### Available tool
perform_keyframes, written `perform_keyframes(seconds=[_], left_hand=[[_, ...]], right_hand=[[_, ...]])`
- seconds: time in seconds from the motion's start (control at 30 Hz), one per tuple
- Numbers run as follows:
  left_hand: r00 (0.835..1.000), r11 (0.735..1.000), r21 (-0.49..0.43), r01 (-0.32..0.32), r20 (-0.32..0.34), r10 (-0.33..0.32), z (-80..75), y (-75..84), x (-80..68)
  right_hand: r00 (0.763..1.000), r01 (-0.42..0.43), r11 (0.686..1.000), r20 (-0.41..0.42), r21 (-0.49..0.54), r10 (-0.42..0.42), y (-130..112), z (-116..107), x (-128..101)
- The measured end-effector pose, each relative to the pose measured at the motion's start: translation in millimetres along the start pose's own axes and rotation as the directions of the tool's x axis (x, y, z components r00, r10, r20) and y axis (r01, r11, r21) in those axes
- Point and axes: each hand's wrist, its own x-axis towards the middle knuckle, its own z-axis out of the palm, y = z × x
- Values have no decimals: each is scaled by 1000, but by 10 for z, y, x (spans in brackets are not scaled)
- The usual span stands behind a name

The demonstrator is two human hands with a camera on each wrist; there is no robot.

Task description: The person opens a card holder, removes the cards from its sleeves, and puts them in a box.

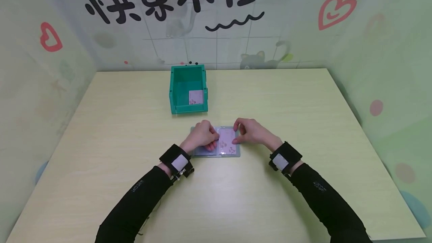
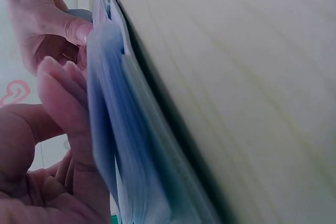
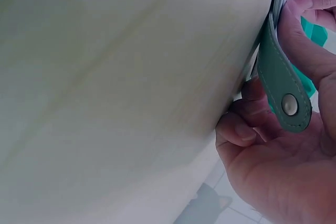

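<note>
An open grey-blue card holder (image 1: 216,152) lies flat on the table in front of me. A pink flowered card (image 1: 227,142) shows in its right page. My left hand (image 1: 210,141) rests curled on the left page, its fingers (image 2: 59,90) against the clear blue sleeves (image 2: 113,129). My right hand (image 1: 238,133) grips the holder's right edge. In the right wrist view its thumb (image 3: 302,38) and curled fingers (image 3: 239,129) pinch that edge beside the teal snap strap (image 3: 281,90).
A green open-front bin (image 1: 175,89) stands just behind the holder with another pink card (image 1: 196,97) lying inside. The pale wooden table (image 1: 303,100) has bare surface on both sides. Decorated walls close it in at the back and sides.
</note>
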Motion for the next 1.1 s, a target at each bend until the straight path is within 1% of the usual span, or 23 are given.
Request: perform_keyframes(seconds=[0.17,0.3,0.53,0.83,0.93,1.1], left_hand=[[999,999,-43,27,44,-25,-18,-42,34],[998,998,-47,37,60,-34,-32,-53,41],[996,998,-23,59,69,-57,-59,-36,40],[994,997,19,71,82,-73,-73,-1,46],[994,997,26,68,85,-70,-80,1,48],[997,999,26,44,70,-46,-83,-16,53]], right_hand=[[1000,-5,1000,5,0,5,12,-5,14],[1000,-7,1000,15,2,7,18,-13,25],[999,-9,1000,31,3,9,20,-33,35],[999,3,1000,36,-6,-3,30,-49,48],[999,8,1000,38,-8,-8,38,-52,51],[999,10,1000,39,-9,-10,51,-59,58]])
